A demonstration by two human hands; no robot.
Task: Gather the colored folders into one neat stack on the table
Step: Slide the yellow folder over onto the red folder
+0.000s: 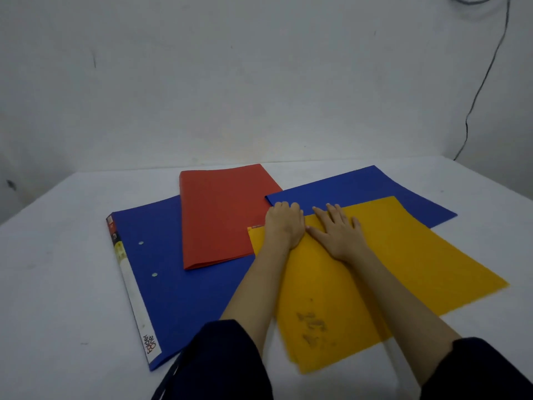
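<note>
I see two bare forearms in dark sleeves reaching forward over a white desk (57,255). The left hand (284,226) lies knuckles up with its fingers curled down over the far edge of a yellow folder (403,261); whether that grip actually pinches the edge, I cannot tell. Touching it on the right, the right hand (339,233) presses flat on the same folder, fingers spread wide, holding nothing. Beyond both hands, partly under the yellow folder, lies a thin blue folder (375,192). Just left of the left hand lies a red folder (222,215), resting on a large blue binder (173,284) with a white spine label, which extends back under the left forearm. A black cable (487,67) hangs on the wall, far right.
</note>
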